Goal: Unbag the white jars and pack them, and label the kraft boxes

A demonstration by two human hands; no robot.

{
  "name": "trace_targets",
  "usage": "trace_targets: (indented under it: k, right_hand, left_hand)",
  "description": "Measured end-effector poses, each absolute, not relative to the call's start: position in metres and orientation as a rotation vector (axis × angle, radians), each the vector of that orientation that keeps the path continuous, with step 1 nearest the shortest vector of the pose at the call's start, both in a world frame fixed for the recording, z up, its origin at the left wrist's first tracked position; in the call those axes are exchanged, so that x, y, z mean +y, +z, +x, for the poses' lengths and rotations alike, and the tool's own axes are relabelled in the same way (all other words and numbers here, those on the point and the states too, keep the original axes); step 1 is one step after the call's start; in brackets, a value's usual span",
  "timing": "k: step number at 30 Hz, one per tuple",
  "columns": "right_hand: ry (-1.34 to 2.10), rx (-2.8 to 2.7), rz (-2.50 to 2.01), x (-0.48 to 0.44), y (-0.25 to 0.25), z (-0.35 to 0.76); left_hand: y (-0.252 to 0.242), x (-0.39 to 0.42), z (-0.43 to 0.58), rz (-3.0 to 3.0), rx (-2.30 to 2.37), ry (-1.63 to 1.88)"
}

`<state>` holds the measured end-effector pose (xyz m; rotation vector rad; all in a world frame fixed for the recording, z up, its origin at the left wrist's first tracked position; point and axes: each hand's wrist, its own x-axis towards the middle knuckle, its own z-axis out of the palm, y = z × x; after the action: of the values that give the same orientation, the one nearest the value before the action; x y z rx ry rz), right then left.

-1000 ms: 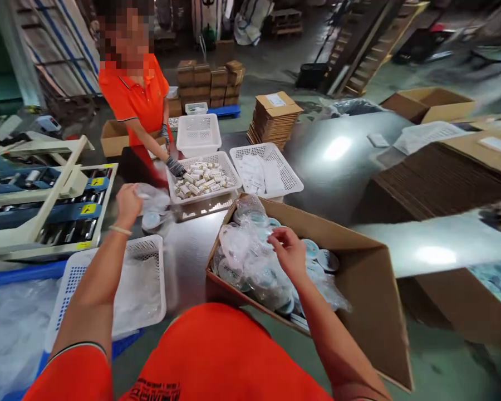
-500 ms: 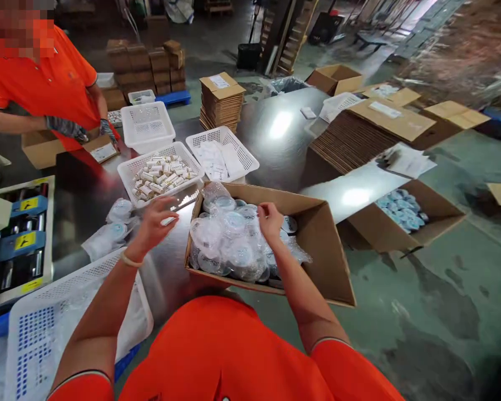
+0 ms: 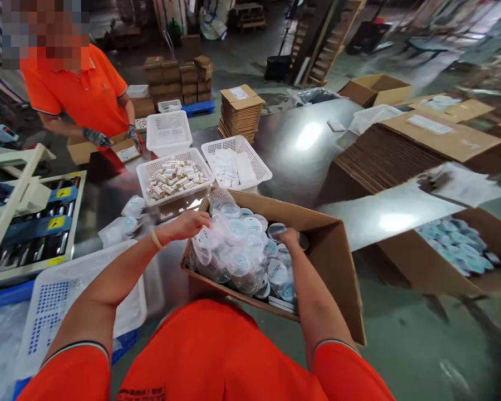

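Left hand half-open, palm down on plastic-bagged round tins in cardboard box; right hand narrow at a tin's rim, grip unclear. Box v. full; few bagged tins out on steel table, more tins in 2nd carton on floor.

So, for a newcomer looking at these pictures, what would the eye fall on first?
The open cardboard box at centre comes first, full of round containers in clear plastic, with the left hand and right hand on them. Beyond it, on the steel table, a white basket holds small pale cylinders.
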<state>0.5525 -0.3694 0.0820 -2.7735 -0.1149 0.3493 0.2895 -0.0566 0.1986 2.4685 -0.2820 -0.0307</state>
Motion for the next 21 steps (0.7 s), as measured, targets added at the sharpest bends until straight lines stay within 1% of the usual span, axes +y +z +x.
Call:
trace_targets:
  k: [2,3,5,6,8,10,12,14,16,18,20,21]
  right_hand:
    - [0.259,-0.199,-2.736,-0.373,0.100,0.549]
    - [0.166,-0.273,-2.649,-0.374,0.112,0.541]
    - [0.005,-0.469,-2.291,-0.371,0.138,0.507]
    - [-0.029,-0.573,-2.014,-0.367,0.151,0.483]
    - [0.119,-0.687,-1.629,-0.351,0.171,0.429]
    - [0.305,-0.748,-1.503,-0.328,0.181,0.385]
    - [0.450,-0.821,-1.532,-0.307,0.180,0.363]
    - [0.479,-0.961,-1.680,-0.294,0.173,0.361]
    - [0.372,-1.148,-1.924,-0.288,0.164,0.366]
    - [0.183,-1.313,-2.176,-0.284,0.160,0.369]
    - [0.013,-1.478,-2.284,-0.281,0.161,0.369]
    - [-0.051,-1.575,-2.256,-0.280,0.163,0.368]
  left_hand:
    - [0.212,-0.065,0.287,2.453,-0.186,0.026]
    - [0.217,-0.070,0.287,2.442,-0.134,0.048]
    - [0.224,-0.078,0.286,2.407,-0.043,0.084]
    - [0.226,-0.082,0.285,2.385,-0.005,0.102]
    - [0.228,-0.087,0.282,2.343,0.040,0.132]
    - [0.229,-0.089,0.278,2.313,0.041,0.146]
    - [0.229,-0.089,0.272,2.294,0.035,0.161]
    - [0.225,-0.091,0.267,2.294,0.049,0.176]
    - [0.217,-0.095,0.264,2.321,0.078,0.173]
    - [0.209,-0.097,0.264,2.345,0.102,0.170]
    - [0.204,-0.093,0.265,2.346,0.126,0.204]
    - [0.204,-0.087,0.265,2.334,0.141,0.228]
